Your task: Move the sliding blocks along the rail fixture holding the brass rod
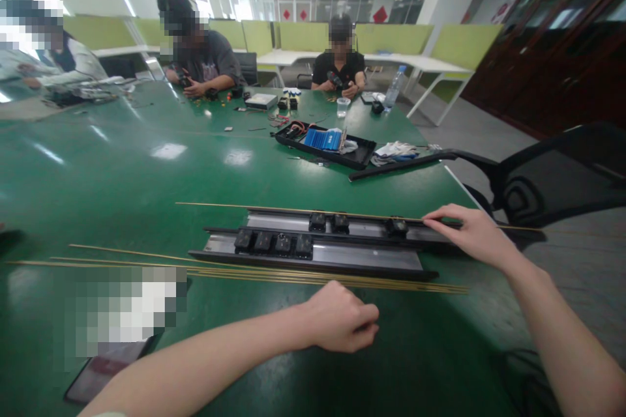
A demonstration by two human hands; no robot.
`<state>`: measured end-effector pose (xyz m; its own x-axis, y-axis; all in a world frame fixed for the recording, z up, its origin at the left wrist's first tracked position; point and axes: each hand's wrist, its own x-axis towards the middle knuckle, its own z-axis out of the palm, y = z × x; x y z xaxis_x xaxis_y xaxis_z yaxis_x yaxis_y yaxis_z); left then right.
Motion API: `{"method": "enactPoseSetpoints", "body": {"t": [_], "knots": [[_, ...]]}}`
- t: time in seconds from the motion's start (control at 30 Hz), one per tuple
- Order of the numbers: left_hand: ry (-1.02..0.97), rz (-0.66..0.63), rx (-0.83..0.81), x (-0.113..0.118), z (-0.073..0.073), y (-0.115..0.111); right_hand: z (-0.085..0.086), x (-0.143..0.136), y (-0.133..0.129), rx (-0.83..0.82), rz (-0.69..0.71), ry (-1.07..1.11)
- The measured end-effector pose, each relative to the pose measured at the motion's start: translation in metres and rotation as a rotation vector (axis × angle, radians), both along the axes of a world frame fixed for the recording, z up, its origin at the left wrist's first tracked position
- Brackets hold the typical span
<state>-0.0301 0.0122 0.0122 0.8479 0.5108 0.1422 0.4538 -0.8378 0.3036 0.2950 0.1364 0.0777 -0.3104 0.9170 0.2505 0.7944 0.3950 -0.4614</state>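
Okay, pinching thin brass-coloured rod (210,204) between thumb and fingertips of right hand (462,225), close to right end of upper rail (372,227). Curling left hand (340,319) into a loose fist, fingers folded in, just above green table (147,176) on near side of the rods; cannot tell what, if anything, lies inside. Running held rod lengthwise along far edge of upper rail, past its left end. Seeing three black blocks (340,223) on upper rail: two close together near the middle, one farther right. Seeing lower rail (366,255) just beside it, nearer the camera, with four black cubes (282,244) in a row toward left end and bare silver channel to the right. Noting loose rods (342,279) along the near side of lower rail, extending well left. Spotting dark flat device (110,368) at lower left, partly pixelated, near left forearm.

Farther back, noting black tray (359,155) with blue package (323,139) inside, white cloth item (394,153) just beside its right end, plus clear cup (343,107) and plastic bottle (394,88). Seeing person in black shirt (339,65) and person in dark grey shirt (205,55) across the table, each with a dark tool in hand. Also seeing black mesh chair (572,176) at right.
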Motion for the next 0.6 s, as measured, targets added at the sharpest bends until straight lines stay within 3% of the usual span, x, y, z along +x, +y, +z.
{"method": "enactPoseSetpoints", "body": {"t": [0.6], "knots": [[0.004, -0.004, 0.001, -0.001, 0.0, 0.0, 0.001, 0.018, 0.001, -0.061, -0.044, -0.029]]}}
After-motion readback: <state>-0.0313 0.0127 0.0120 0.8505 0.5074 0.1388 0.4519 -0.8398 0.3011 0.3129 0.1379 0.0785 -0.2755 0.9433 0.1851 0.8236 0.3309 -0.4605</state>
